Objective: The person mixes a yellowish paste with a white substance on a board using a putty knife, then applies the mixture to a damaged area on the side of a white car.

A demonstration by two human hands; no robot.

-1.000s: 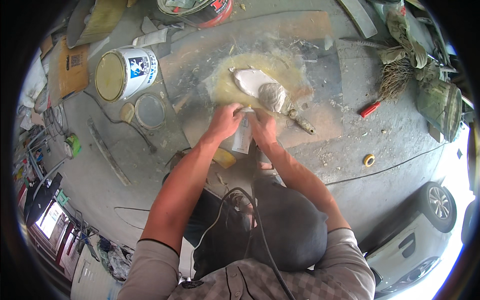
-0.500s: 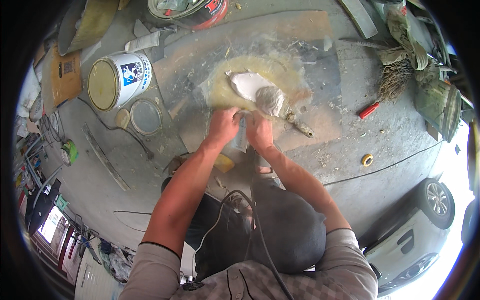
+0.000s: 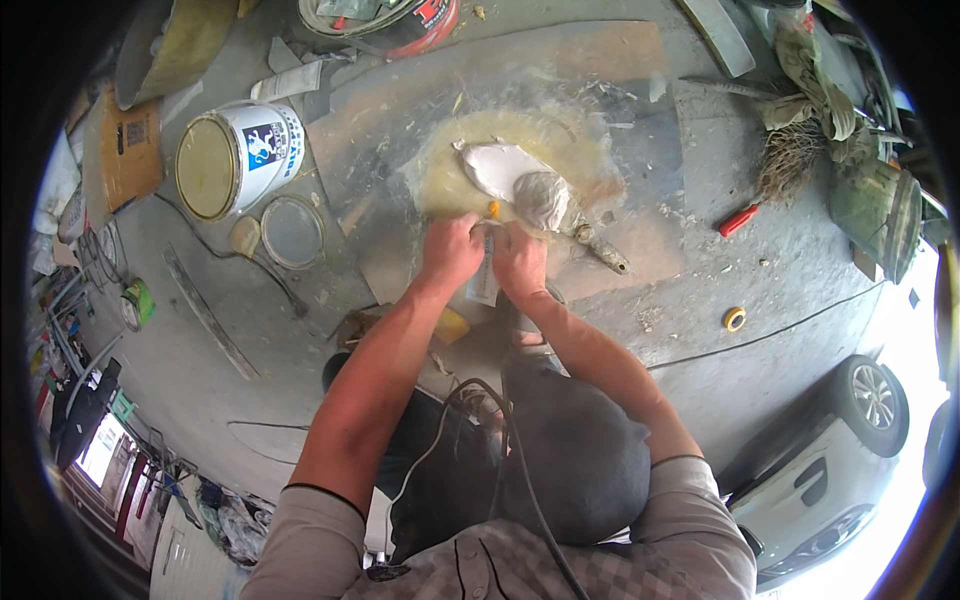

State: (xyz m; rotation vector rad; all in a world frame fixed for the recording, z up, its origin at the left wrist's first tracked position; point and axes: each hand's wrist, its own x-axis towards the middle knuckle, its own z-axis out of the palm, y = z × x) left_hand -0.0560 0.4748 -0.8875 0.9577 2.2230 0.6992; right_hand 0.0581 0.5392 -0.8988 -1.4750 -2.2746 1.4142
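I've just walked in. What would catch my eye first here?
Probably the pale, thick paste spread on the stained sheet, with a small orange blob beside it, just beyond the hands. Below that blob, the fingers of the left hand and right hand pinch a white tube. Farther out, a big white can lies at left, and a light-coloured car stands at lower right.

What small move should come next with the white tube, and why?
Perhaps ease the white tube slightly forward, toward the pale paste, before squeezing: the left hand and the right hand both grip the tube, and a small orange blob shows just beyond them, by the paste's near edge. Whether it touches the paste is unclear.
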